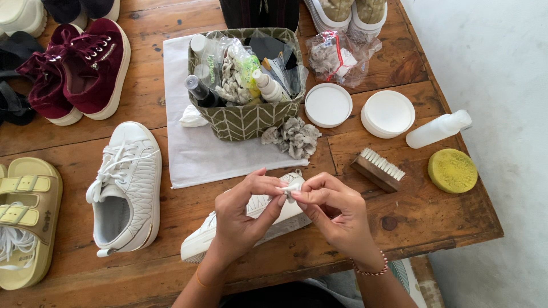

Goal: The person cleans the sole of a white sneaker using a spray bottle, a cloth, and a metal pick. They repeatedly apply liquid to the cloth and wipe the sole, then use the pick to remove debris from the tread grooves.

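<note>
My left hand (242,214) and my right hand (337,214) meet over the near edge of the wooden table (399,217). Both pinch a small white wad of cloth or wipe (293,188) between their fingertips. Under them lies a white sneaker (251,225) on its side, sole toward me, mostly covered by the hands. Its mate, a white quilted sneaker (125,188) with laces, stands upright to the left.
A patterned fabric basket (251,120) of bottles and cloths stands on a white cloth (194,154). Right of it: two round white lids (328,105), a white bottle (438,129), a wooden brush (378,169), a yellow sponge (452,170). A crumpled grey rag (294,137), maroon shoes (85,65), yellow sandals (25,217).
</note>
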